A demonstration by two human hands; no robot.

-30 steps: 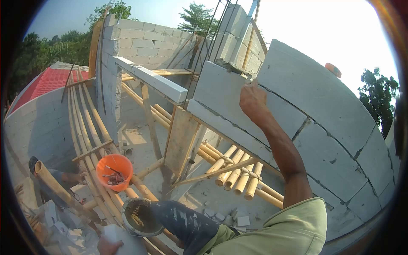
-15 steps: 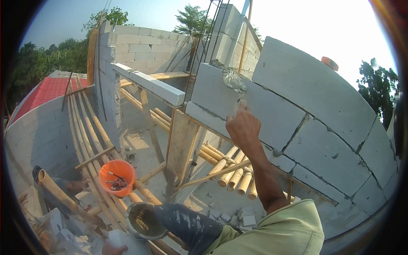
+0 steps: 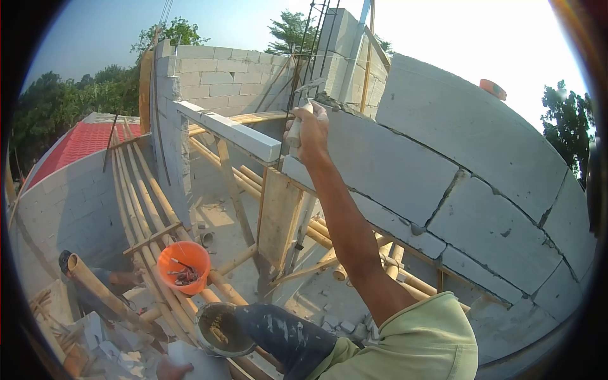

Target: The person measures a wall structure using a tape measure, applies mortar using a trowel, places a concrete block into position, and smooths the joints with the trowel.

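Observation:
My right hand (image 3: 311, 130) is closed round the pale handle of a trowel (image 3: 294, 134). Its blade shows edge-on above my fingers, close to the left end of the top block (image 3: 392, 149) of the wall. Grey mortar (image 3: 329, 101) lies on that block's upper edge, just right of the trowel. At the bottom of the view, my left hand (image 3: 172, 369) grips the side of a loose white block (image 3: 201, 362), with most of the hand cut off by the frame. A bucket of mortar (image 3: 221, 329) stands beside my knee.
An orange bucket (image 3: 183, 269) with tools rests on bamboo poles (image 3: 142, 209). A white lintel beam (image 3: 228, 130) spans the opening, above a wooden prop board (image 3: 278, 218). Rebar (image 3: 307, 47) rises behind the trowel. Broken blocks (image 3: 114, 345) lie lower left, near another person's arm (image 3: 125, 278).
My right hand has moved left and up from the block's face to its left end, turning the trowel from flat to edge-on. My left hand stays on the loose block.

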